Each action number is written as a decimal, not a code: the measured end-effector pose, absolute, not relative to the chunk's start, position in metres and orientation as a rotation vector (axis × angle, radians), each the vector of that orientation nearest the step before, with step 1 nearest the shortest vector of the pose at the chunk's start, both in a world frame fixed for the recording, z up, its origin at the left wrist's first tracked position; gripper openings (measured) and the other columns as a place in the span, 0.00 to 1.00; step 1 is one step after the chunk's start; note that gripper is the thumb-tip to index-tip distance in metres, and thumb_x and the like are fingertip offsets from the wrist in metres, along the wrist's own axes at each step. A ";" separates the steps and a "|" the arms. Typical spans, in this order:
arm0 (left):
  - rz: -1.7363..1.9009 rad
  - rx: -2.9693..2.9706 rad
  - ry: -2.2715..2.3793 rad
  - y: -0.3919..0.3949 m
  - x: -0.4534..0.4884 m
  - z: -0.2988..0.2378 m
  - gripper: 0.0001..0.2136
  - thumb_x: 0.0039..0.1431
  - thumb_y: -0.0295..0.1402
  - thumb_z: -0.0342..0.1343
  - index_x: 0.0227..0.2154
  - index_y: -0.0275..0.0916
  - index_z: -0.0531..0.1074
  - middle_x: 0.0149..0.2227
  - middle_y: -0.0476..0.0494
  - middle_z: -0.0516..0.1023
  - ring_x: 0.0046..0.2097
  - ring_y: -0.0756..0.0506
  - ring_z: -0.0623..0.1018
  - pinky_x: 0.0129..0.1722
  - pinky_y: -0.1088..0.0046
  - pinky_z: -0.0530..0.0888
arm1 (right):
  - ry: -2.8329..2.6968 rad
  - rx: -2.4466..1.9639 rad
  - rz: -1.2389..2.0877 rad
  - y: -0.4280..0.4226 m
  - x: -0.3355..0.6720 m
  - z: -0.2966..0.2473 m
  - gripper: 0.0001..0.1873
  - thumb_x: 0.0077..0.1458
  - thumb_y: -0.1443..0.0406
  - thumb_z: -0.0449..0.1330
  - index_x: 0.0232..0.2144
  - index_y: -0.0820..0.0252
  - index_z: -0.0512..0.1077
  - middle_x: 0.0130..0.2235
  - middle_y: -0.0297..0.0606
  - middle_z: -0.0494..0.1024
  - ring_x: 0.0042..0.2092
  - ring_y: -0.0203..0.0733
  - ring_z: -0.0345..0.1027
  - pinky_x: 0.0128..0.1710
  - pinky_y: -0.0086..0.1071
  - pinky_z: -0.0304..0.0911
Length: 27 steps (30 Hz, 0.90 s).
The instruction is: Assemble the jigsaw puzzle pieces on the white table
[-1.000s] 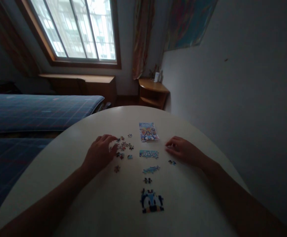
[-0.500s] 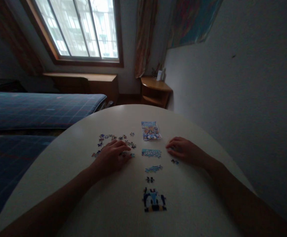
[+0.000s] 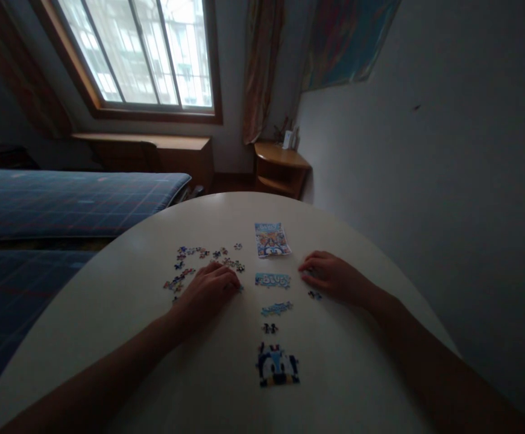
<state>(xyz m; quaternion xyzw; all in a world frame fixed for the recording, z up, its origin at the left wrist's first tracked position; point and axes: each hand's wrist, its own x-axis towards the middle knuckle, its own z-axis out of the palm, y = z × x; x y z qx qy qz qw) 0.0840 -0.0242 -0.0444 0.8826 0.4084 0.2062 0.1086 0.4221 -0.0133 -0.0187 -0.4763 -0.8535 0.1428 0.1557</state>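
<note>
left hand [image 3: 208, 290] slid nearer, loose pieces [image 3: 179, 265] now beyond its grip.

Both bare forearms stretch forward, the left hand [image 3: 210, 290] held palm down with its fingers bent and close together, the right hand [image 3: 332, 278] well apart from it, palm down, fingers loosely curled inward.

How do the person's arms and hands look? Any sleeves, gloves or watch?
The left forearm and right forearm are bare to the picture's edge: no sleeve shows. The left hand and right hand wear no gloves. I see no watch, bracelet or ring, though dim light could hide one.
</note>
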 end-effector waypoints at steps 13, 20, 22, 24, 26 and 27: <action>0.910 2.148 1.080 -0.041 0.101 -0.037 0.03 0.60 0.30 0.54 0.36 0.40 0.71 0.36 0.46 0.79 0.38 0.47 0.80 0.42 0.67 0.78 | -2.310 -1.259 0.424 -0.051 0.356 -0.005 0.08 0.57 0.64 0.64 0.41 0.55 0.76 0.40 0.39 0.81 0.42 0.44 0.73 0.48 0.42 0.64; 1.020 1.730 0.927 -0.058 0.121 -0.034 0.08 0.56 0.32 0.61 0.38 0.39 0.69 0.36 0.46 0.79 0.37 0.46 0.82 0.39 0.69 0.81 | -2.077 -1.106 0.796 -0.073 0.321 -0.007 0.11 0.57 0.66 0.63 0.44 0.56 0.76 0.36 0.35 0.81 0.36 0.37 0.74 0.38 0.32 0.66; 1.063 1.714 0.952 -0.058 0.122 -0.036 0.10 0.57 0.33 0.61 0.39 0.39 0.69 0.39 0.46 0.79 0.37 0.46 0.83 0.38 0.69 0.81 | -2.060 -1.091 0.819 -0.070 0.324 -0.008 0.11 0.58 0.67 0.61 0.44 0.55 0.76 0.34 0.33 0.81 0.34 0.36 0.73 0.36 0.30 0.65; 1.090 1.787 1.002 -0.057 0.121 -0.039 0.09 0.59 0.34 0.60 0.41 0.40 0.68 0.41 0.44 0.79 0.38 0.45 0.83 0.40 0.66 0.81 | -2.056 -1.103 0.801 -0.063 0.331 -0.007 0.12 0.59 0.68 0.59 0.44 0.55 0.77 0.34 0.33 0.81 0.33 0.35 0.72 0.35 0.30 0.64; 1.078 2.005 1.058 -0.055 0.119 -0.043 0.09 0.61 0.33 0.57 0.43 0.42 0.69 0.45 0.43 0.79 0.44 0.43 0.82 0.47 0.59 0.79 | -2.034 -1.158 0.755 -0.054 0.343 -0.006 0.11 0.60 0.67 0.58 0.42 0.55 0.78 0.36 0.35 0.81 0.33 0.36 0.71 0.34 0.30 0.64; 1.040 2.150 1.073 -0.054 0.117 -0.044 0.10 0.62 0.33 0.56 0.46 0.42 0.69 0.48 0.42 0.78 0.48 0.42 0.80 0.51 0.56 0.77 | -1.997 -1.213 0.736 -0.049 0.350 -0.005 0.10 0.60 0.66 0.58 0.41 0.56 0.78 0.36 0.36 0.81 0.34 0.36 0.72 0.33 0.30 0.64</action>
